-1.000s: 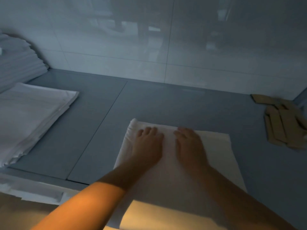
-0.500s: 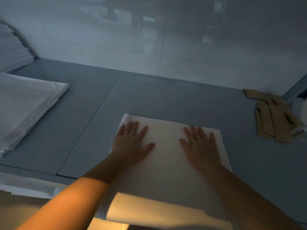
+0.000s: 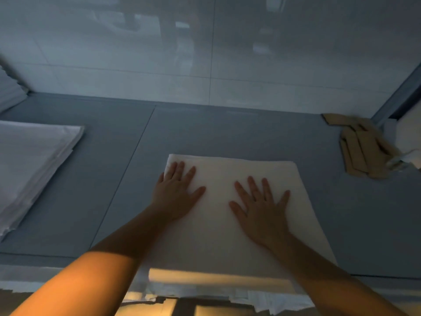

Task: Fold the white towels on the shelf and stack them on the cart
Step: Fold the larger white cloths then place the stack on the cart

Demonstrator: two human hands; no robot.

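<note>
Head view is showing both hands lying flat, fingers straight and spread, on a folded white towel [image 3: 230,215] on the grey shelf [image 3: 250,133]. Left hand [image 3: 176,192] is pressing the towel's far left part, its fingertips nearly reaching the far edge and its little finger lying along the towel's left edge. Right hand [image 3: 262,208] is resting palm down just right of the left hand, the two thumbs pointing toward each other with bare towel between them; more towel is spreading to its right. Near edge of the towel is hanging over the shelf's front, below both forearms. Well to the left of the left hand, a stack of white towels [image 3: 32,167] is lying. Far right of the right hand, cardboard pieces [image 3: 362,149] are sitting by the tiled wall [image 3: 205,53].
</note>
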